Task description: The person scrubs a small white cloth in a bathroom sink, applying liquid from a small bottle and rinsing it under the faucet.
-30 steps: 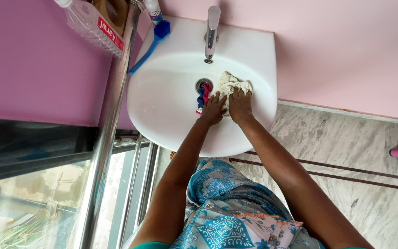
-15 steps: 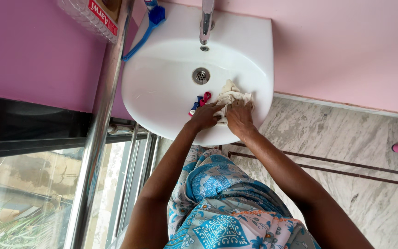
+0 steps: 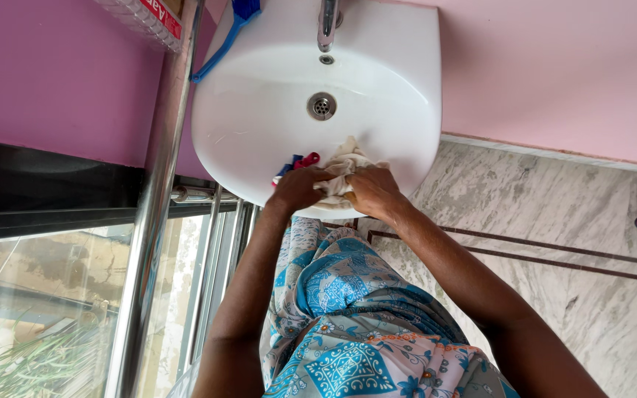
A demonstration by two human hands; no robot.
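Hands, left [image 3: 298, 189] and right [image 3: 369, 193], press a cloth [image 3: 342, 166] with closed fingers at the sink's [image 3: 259, 110] six o'clock rim.

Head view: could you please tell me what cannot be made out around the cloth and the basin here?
- Cloth: its near part is hidden under the left hand and right hand.
- Red and blue piece: too small to identify, partly behind the left hand.
- Tap: its top is cut by the upper edge.
- Blue brush: its head is cut by the upper edge.
- Basin: its near rim is hidden behind both hands.
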